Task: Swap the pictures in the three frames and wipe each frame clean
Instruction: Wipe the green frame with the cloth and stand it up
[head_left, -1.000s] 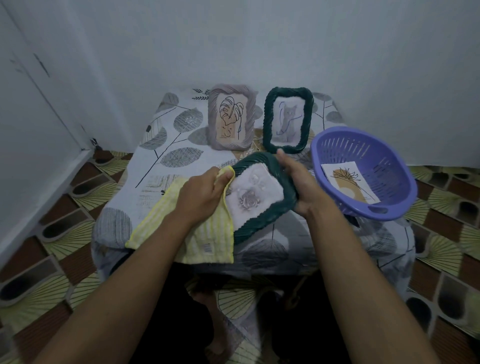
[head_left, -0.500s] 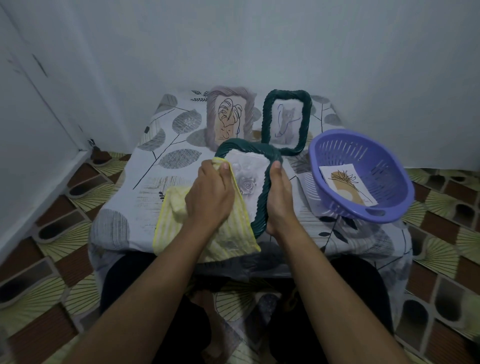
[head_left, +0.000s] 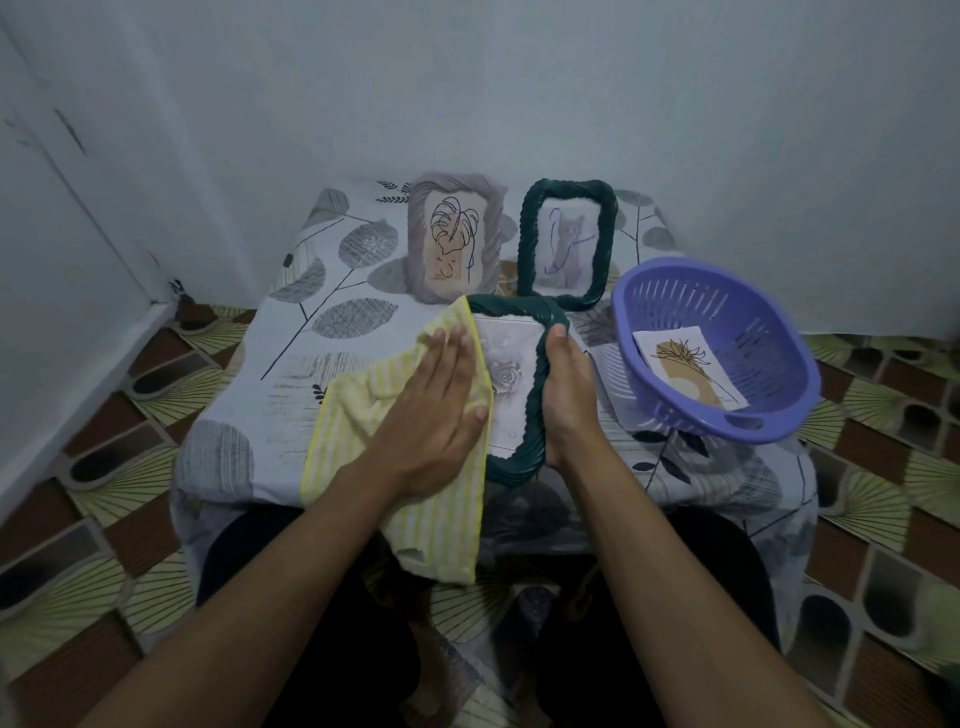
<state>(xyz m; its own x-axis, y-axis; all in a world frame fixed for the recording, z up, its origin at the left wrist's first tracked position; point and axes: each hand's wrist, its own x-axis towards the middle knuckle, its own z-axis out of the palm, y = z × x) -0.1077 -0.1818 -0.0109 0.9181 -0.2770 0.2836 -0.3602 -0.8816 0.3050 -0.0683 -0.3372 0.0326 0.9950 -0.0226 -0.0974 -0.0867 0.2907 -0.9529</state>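
Observation:
A dark green woven frame (head_left: 535, 384) with a rose picture lies on the table in front of me. My right hand (head_left: 566, 395) grips its right edge, thumb on the top corner. My left hand (head_left: 441, 410) lies flat with straight fingers on a yellow striped cloth (head_left: 363, 447), pressing it onto the frame's left half. Behind stand a grey frame (head_left: 454, 241) with a leaf line drawing and a second green frame (head_left: 569, 241) with a cat picture.
A purple plastic basket (head_left: 727, 332) at the right holds a loose picture (head_left: 688, 369) of a plant. The small table (head_left: 291, 332) has a leaf-print cover and stands in a corner between two walls. Patterned floor tiles surround it.
The frame has come down from a raised tilt to lie on the table. My left hand has flattened out on the cloth and slid over the frame's left side.

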